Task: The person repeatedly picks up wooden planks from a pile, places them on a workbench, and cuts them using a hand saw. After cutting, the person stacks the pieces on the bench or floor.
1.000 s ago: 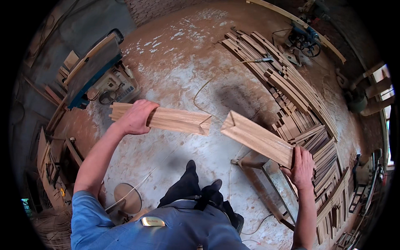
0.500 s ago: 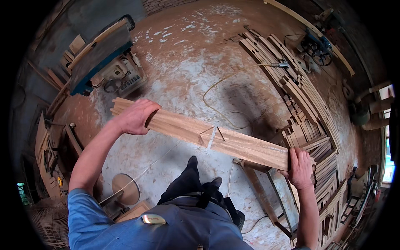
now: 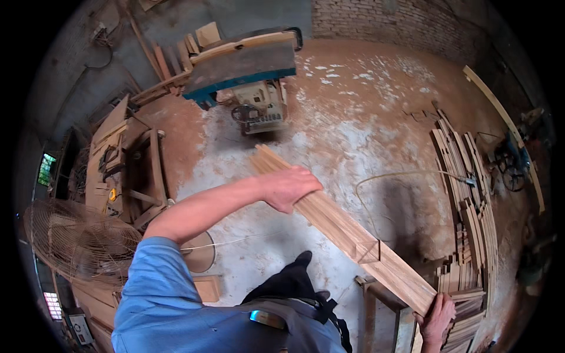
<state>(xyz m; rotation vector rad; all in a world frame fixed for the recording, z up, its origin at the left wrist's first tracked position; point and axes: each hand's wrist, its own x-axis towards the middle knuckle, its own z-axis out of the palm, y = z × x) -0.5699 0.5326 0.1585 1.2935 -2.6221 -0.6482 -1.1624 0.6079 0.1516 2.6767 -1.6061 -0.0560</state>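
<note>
A long bundle of light brown wooden strips (image 3: 344,226) slants across my front, its far-left end higher in the picture than its right end. My left hand (image 3: 292,188) is closed over the bundle toward the far end, fingers wrapped over its top. At the near right end, my right hand (image 3: 436,315) grips the bundle's edge, with the fingers partly hidden. Dark drawn lines forming angles cross the wood between my hands. The strip ends fan out slightly beyond my left hand.
A machine with a flat grey table and blue edge (image 3: 244,67) stands ahead. Stacked timber (image 3: 465,206) lies at right, beside a hose (image 3: 400,174). A metal-legged stand (image 3: 376,294) is below the bundle. At left are a wooden workbench (image 3: 103,159) and a wire-caged fan (image 3: 79,238).
My view and body have turned left. The bundle, still in both hands, now slants more steeply, with its right end lower. The machine has shifted toward the middle of the view.
</note>
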